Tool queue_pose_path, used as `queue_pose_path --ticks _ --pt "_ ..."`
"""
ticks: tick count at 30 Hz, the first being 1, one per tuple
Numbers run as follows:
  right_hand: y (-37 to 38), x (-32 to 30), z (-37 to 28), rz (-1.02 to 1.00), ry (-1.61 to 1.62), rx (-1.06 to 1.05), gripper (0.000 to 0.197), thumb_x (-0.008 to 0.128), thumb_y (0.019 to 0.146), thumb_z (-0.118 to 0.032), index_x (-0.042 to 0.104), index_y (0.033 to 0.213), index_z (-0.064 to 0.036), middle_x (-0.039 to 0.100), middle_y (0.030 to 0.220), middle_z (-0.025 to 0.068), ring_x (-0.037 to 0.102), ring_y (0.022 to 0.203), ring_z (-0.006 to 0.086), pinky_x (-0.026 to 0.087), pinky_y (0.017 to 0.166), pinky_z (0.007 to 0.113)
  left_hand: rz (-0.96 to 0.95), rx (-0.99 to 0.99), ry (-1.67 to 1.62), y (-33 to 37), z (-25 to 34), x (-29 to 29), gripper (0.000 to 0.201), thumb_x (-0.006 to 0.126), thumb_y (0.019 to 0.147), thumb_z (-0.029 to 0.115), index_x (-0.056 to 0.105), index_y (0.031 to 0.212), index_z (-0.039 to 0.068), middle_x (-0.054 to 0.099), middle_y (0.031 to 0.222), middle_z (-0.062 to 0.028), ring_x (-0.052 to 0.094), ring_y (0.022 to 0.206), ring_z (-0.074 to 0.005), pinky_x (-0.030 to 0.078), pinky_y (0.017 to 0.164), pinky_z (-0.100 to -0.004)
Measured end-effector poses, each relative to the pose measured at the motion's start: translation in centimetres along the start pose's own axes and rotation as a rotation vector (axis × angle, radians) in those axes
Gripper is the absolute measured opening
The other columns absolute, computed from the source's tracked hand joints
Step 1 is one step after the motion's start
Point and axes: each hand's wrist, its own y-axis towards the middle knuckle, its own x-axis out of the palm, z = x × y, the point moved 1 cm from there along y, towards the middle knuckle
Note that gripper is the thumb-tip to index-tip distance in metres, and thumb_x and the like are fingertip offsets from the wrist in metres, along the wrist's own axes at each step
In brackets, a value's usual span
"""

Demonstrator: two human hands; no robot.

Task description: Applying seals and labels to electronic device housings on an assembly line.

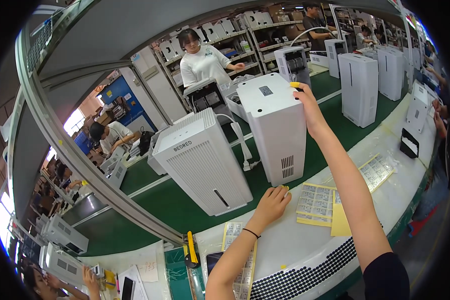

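A tall white appliance housing (pixel 280 135) stands on the green conveyor belt before me, a grey label and black dots on its upper face. My right hand (pixel 307 105) grips its upper right edge, with a yellow cover on one fingertip. Low at the housing's front edge is my left hand (pixel 272 204), fingers curled together, with yellow at the fingertips; anything pinched there is hidden. To the left stands a ribbed white appliance (pixel 205 165), and a white power cord with a plug (pixel 242 145) hangs between the two. Yellow-backed label sheets (pixel 315 202) lie right of my left hand.
A sheet of black round pads (pixel 310 267) covers the near bench edge. A yellow utility knife (pixel 191 250) lies beside the metal frame post (pixel 100 185). More white appliances (pixel 359 87) stand farther right on the belt. A co-worker (pixel 205 62) stands across it; a black tray (pixel 409 143) sits right.
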Motion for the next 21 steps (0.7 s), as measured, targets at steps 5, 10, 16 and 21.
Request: queue_pose_path --ticks 5,10,16,21 --pt "3.0 -1.3 1.4 0.014 -0.053 -0.041 0.036 0.050 0.088 -0.027 0.051 0.120 -0.0114 0.054 0.105 0.0053 0.051 0.099 0.0155 0.040 0.086 0.028 -0.049 0.048 -0.057 -1.4 1.2 0.0 0.026 0.064 0.073 0.004 0.057 0.097 0.005 0.059 0.107 -0.0100 0.056 0.103 -0.0254 0.045 0.087 -0.0362" --pt "5.9 -3.9 1.8 0.029 -0.012 -0.024 0.036 0.050 0.088 -0.028 0.051 0.120 -0.0122 0.055 0.103 0.0050 0.052 0.098 0.0160 0.042 0.085 0.029 -0.052 -0.046 -0.128 -1.4 1.6 -1.0 0.026 0.063 0.072 0.003 0.056 0.097 0.005 0.058 0.107 -0.0107 0.056 0.102 -0.0264 0.045 0.085 -0.0364" --pt "6.5 -6.4 0.8 0.062 -0.062 0.040 0.034 0.050 0.089 -0.030 0.054 0.118 -0.0137 0.056 0.104 0.0024 0.053 0.099 0.0138 0.042 0.085 0.029 -0.078 -0.381 -0.328 -1.0 0.7 -0.2 0.026 0.058 0.076 -0.001 0.055 0.102 0.002 0.057 0.107 -0.0148 0.056 0.102 -0.0314 0.045 0.084 -0.0375" --pt "6.4 -5.1 1.5 -0.008 0.019 -0.004 0.032 0.050 0.089 -0.030 0.054 0.116 -0.0128 0.056 0.104 0.0019 0.053 0.100 0.0124 0.042 0.086 0.027 0.137 -0.932 -0.544 -2.2 -4.4 8.5 0.027 0.050 0.088 0.004 0.052 0.114 -0.003 0.055 0.115 -0.0216 0.053 0.108 -0.0384 0.043 0.093 -0.0406"
